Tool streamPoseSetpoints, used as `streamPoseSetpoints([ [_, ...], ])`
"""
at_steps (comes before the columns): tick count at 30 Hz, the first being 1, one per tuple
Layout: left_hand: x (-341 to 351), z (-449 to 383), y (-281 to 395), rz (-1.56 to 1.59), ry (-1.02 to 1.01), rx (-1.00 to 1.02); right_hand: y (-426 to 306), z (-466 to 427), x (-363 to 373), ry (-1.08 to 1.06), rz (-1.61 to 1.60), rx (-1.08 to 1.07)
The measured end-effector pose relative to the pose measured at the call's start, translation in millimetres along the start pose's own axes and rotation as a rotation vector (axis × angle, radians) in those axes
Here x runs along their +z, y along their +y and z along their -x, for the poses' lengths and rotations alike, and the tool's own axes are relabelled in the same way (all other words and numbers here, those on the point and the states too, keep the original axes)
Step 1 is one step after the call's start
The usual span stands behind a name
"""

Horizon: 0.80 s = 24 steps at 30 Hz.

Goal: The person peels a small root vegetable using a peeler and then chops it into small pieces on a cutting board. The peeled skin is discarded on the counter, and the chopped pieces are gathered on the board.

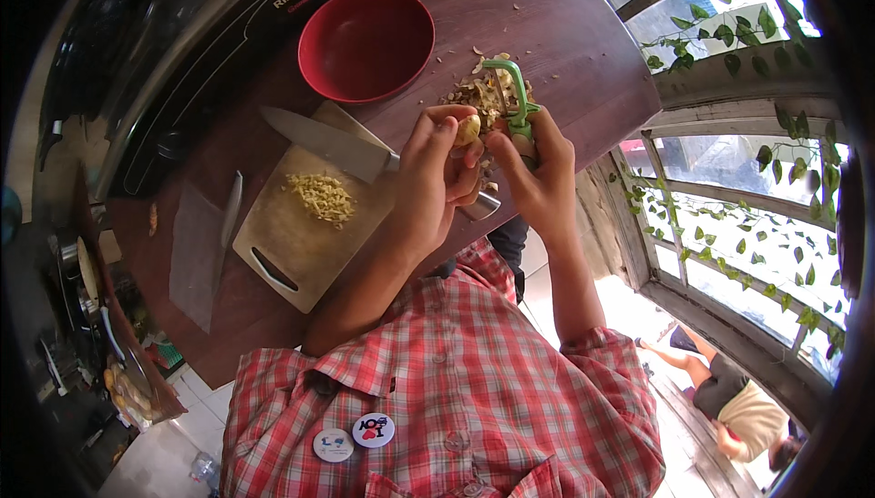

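Note:
My left hand [434,180] pinches a small pale-yellow piece of peeled root [467,130], perhaps ginger, between thumb and fingers. Close by on the right, my right hand [543,180] grips a green-framed peeler [523,101], its head pointing away from me. Beyond both hands lies a heap of brown and pale peelings [482,98] on the table. A large kitchen knife [328,142] rests across the cutting board [294,224], its handle partly hidden behind my left hand. Finely chopped yellow pieces [321,198] form a small pile on the board.
A red bowl [366,43] stands on the dark wooden table [567,26], beside a black Rinnai stove [225,40]. Left of the board lie a flat greyish sheet [195,259] and a slim silvery object [232,209]. A person [735,402] is outside the windows at lower right.

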<state>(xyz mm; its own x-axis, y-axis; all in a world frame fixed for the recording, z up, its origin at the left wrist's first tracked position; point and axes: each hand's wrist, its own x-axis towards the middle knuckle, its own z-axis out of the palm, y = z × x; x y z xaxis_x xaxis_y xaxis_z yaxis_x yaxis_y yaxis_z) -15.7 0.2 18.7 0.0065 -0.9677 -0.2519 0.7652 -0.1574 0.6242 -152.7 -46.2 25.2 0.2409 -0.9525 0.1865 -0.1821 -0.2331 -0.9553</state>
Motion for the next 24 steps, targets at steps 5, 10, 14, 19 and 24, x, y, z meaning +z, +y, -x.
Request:
streamPoseSetpoints([
  [5, 1, 3, -3, -0.110, 0.034, 0.019, -4, -5, 4, -0.051, 0.008, 0.021],
  [10, -5, 2, 0, -0.082, 0.037, 0.050, -5, -6, 1, -0.046, 0.072, 0.050],
  [14, -5, 4, -2, -0.102, 0.040, 0.062, -11, -2, 1, -0.094, 0.007, 0.061],
  [19, -8, 6, -4, -0.149, 0.022, 0.074, -12, 0, 1, -0.111, 0.081, 0.061],
  [24, -4, 8, 3, -0.099, 0.088, 0.035, -5, -4, -3, 0.062, 0.214, 0.104],
])
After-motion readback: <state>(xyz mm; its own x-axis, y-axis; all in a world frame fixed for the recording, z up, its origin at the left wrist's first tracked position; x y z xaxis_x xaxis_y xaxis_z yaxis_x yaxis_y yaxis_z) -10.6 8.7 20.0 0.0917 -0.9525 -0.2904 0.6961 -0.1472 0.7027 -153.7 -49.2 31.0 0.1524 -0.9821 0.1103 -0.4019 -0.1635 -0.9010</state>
